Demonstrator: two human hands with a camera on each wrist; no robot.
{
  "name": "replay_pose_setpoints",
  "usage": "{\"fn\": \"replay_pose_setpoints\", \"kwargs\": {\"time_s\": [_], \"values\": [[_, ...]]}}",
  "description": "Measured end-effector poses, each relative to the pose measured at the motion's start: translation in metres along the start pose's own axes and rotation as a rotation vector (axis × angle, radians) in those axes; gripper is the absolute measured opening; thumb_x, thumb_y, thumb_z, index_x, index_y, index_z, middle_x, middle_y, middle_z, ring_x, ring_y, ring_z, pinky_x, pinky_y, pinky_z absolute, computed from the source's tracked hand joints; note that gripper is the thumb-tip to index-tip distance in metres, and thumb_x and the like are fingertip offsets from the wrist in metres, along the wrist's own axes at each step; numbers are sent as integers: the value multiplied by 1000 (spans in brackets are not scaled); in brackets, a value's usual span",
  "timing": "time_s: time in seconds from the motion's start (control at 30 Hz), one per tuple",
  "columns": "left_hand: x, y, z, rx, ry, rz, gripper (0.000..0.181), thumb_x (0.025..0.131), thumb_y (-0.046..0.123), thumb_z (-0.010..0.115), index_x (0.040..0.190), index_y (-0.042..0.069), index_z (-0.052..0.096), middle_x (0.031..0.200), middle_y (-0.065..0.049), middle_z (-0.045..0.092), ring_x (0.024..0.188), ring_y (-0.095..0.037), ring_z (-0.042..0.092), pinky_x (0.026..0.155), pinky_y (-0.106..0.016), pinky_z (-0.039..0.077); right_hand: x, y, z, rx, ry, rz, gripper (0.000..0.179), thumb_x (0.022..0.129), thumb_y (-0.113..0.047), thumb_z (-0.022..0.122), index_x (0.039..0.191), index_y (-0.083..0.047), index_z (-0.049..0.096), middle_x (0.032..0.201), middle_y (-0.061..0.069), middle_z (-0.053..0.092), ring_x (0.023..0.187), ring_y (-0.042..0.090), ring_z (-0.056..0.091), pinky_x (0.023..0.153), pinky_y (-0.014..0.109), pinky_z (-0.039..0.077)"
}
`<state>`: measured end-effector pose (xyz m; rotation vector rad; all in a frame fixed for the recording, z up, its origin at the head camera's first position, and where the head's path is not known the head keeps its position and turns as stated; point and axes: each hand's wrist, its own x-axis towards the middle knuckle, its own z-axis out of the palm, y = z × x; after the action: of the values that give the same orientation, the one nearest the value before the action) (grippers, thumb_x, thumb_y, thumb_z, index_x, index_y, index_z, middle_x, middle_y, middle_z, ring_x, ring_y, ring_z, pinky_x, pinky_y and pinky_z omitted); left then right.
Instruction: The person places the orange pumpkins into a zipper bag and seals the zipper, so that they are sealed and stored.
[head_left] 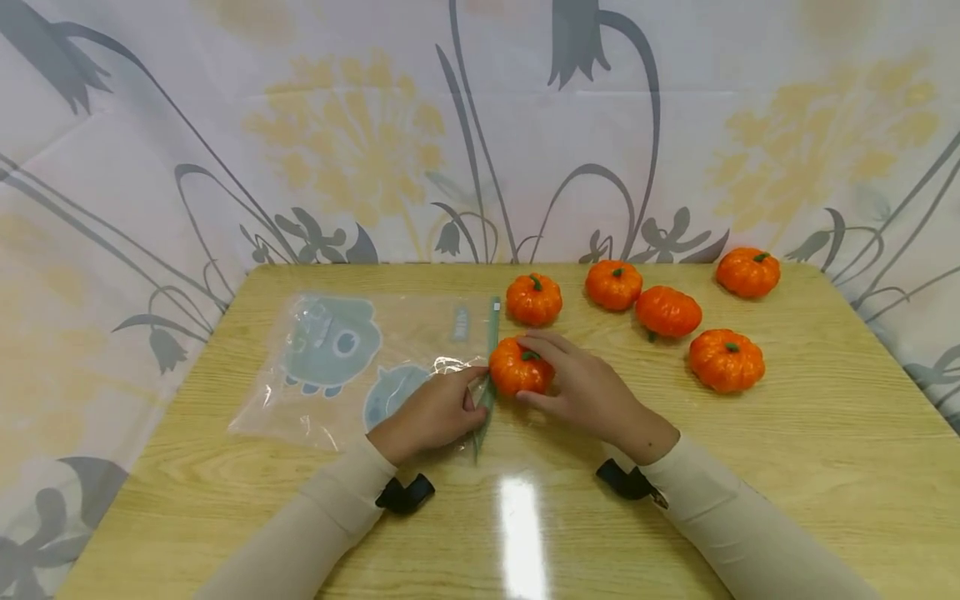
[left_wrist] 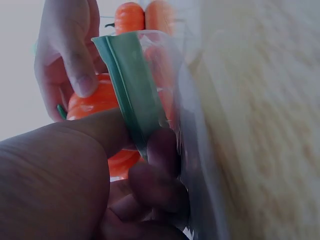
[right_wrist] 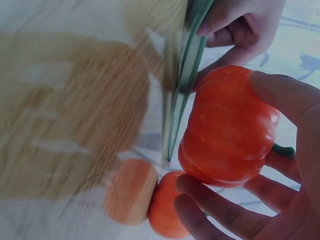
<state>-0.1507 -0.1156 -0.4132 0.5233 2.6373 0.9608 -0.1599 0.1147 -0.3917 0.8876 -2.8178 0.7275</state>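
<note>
Gripping bag, left hand; pumpkin, right

The head camera looks forward and down from above the left hand and right hand; both wrist cameras face across, close in, sharing the pumpkin between.

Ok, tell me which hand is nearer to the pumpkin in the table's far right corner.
Right. The right hand, gripping another pumpkin, is nearer the person and left of the corner pumpkin; the left hand is farther left, holding the green edge of the bag.
</note>
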Motion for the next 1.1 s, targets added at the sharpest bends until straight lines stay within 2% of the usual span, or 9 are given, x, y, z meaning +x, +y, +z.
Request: {"fn": "replay_pose_setpoints", "kwargs": {"time_s": [0.13,0.2,0.27,0.37,0.57,0.7,0.9,1.1], "values": [[-1,2,1,-24,-17,-7,60,88,11,66,145,4,48,66,4,61,52,-8,55,48,-24,44,-1,-2,-1,29,-10,-5,69,84,-36,80,143,-13,53,147,9,52,62,8,52,77,35,54],[-1,2,0,-24,-10,-11,59,87,11,66,144,4,50,67,5,61,52,-7,54,49,-24,44,-1,-3,-1,41,-4,-11,69,84,-35,81,143,-13,53,147,9,52,76,13,62,84,39,56],[-1,3,0,-28,6,-13,58,86,10,67,142,3,51,68,4,61,54,-8,54,51,-24,44,-1,-3,-1,62,3,-21,69,84,-34,81,143,-12,53,146,10,52,98,21,68,92,44,55],[-1,4,-2,-38,32,-21,57,86,10,67,140,2,53,70,4,60,57,-8,52,53,-23,43,-1,-4,-1,102,10,-28,68,84,-32,81,143,-12,53,146,11,53,128,30,58,100,48,52],[-1,6,-2,-73,80,-17,49,86,7,65,134,-2,57,69,2,60,56,-9,53,53,-23,44,-1,-7,-3,174,-7,-1,69,84,-30,82,143,-12,53,146,11,52,132,30,55,101,45,52],[0,7,-4,-76,100,-27,45,87,7,65,131,-2,59,67,2,60,55,-9,53,53,-23,44,-1,-8,-5,170,-5,-3,68,84,-30,82,143,-10,53,147,11,52,133,30,54,102,46,51],[1,9,-4,-59,181,-26,39,87,10,63,125,2,64,67,4,59,55,-9,51,54,-22,43,0,-8,-5,171,-16,10,68,84,-29,81,144,-11,53,147,11,51,132,31,55,100,46,52],[-2,12,-6,-90,237,-23,39,87,9,60,126,4,65,67,4,59,52,-9,49,53,-22,42,0,-8,-6,167,-8,7,69,85,-30,80,144,-12,51,147,11,50,129,31,57,100,47,52]]}}
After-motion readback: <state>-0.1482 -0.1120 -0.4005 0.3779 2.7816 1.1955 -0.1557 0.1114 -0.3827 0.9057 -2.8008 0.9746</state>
